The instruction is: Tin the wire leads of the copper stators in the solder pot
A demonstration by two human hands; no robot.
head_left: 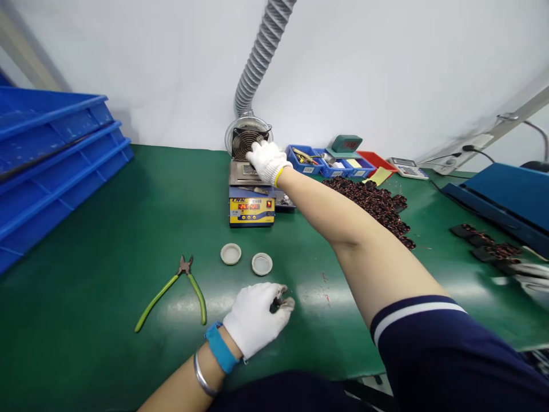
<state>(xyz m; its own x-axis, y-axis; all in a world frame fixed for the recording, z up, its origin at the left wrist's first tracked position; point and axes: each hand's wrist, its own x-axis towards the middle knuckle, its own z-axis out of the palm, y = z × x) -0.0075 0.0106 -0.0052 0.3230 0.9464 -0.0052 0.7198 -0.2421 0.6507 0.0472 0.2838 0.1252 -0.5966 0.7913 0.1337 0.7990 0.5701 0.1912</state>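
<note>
My right hand (268,162), in a white knit glove, is stretched out over the solder pot (251,212), a yellow and blue unit with a lit red display. Its fingers are closed and bent down above the metal top; what they hold is hidden. Resting low over the green table, my gloved left hand (259,317) has curled fingers, with a gap between thumb and forefinger and dark smudges on the tips. Beyond it stand two small round dishes (231,254) (262,264). Green-handled side cutters (184,274) lie spread to its left.
A fan (249,143) and a grey duct hose (261,54) stand behind the pot. Blue crates (64,166) are stacked at left. Beyond my right arm lie a pile of dark wired parts (373,203), small blue bins (304,160), a calculator (407,168) and a blue machine (506,194).
</note>
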